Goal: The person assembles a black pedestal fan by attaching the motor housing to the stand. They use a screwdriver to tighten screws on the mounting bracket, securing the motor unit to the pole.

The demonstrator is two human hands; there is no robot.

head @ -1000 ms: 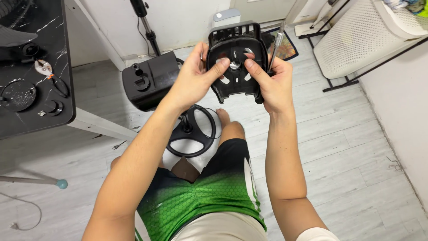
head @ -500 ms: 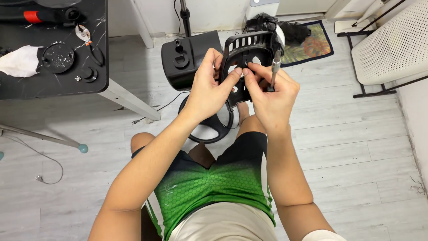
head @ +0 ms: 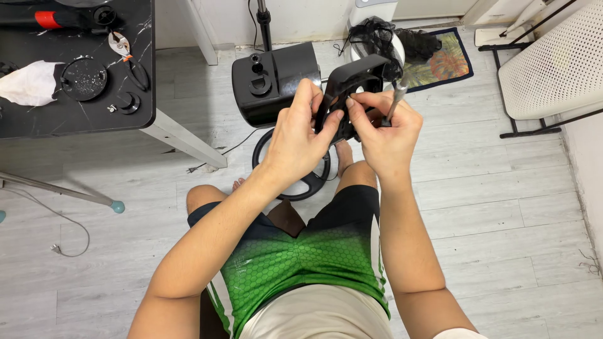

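Since a moment ago I am tipping the black plastic housing (head: 353,81) edge-on, so its slotted face is turning away from me. My left hand (head: 300,139) is gripping its near edge while my right hand (head: 384,135) is pinching it with the screwdriver (head: 394,100) tucked in. I am judging that firm thumbs on the rim keep it from twisting, above the fan base (head: 274,81).

We see a black marbled surface (head: 75,122) at upper left. On it lie a crumpled white cloth (head: 25,83), a round black lid (head: 83,78), a smaller black knob (head: 129,102), a pair of pliers (head: 129,59) with dark handles, and a red-and-black tool (head: 56,17) along the far edge. The pale plank floor (head: 490,207) carries a black motor housing (head: 273,81), a black ring-shaped base (head: 295,176), a patterned mat (head: 440,63), and a loose thin cable (head: 69,242) at left.
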